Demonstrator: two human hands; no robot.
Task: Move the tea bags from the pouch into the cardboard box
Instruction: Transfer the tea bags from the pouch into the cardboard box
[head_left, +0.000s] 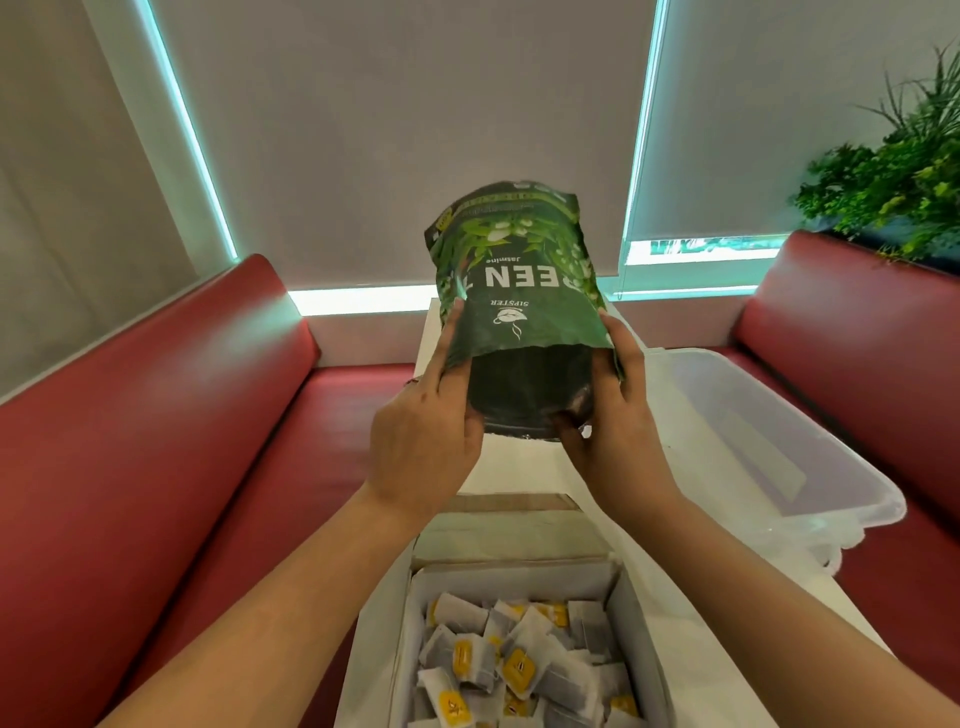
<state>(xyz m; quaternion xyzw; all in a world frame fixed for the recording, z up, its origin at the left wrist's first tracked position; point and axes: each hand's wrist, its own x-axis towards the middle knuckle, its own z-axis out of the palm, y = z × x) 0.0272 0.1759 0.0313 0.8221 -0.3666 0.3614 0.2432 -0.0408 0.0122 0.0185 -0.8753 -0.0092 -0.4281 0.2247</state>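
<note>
A green tea pouch (511, 275) is held upside down in the air, its open mouth facing down toward me, dark inside. My left hand (426, 421) grips its left edge and my right hand (613, 415) grips the right side of the mouth. Below, near the bottom of the view, stands an open cardboard box (631, 613) with a pale inner lining. Several white tea bags (514, 660) with yellow tags lie heaped inside it. The pouch hangs above and slightly beyond the box.
The box stands on a narrow white table (727, 613). A clear plastic tub (779, 441) sits at the right on the table. Red padded benches (156, 441) flank both sides. A green plant (898, 176) is at the far right, window blinds behind.
</note>
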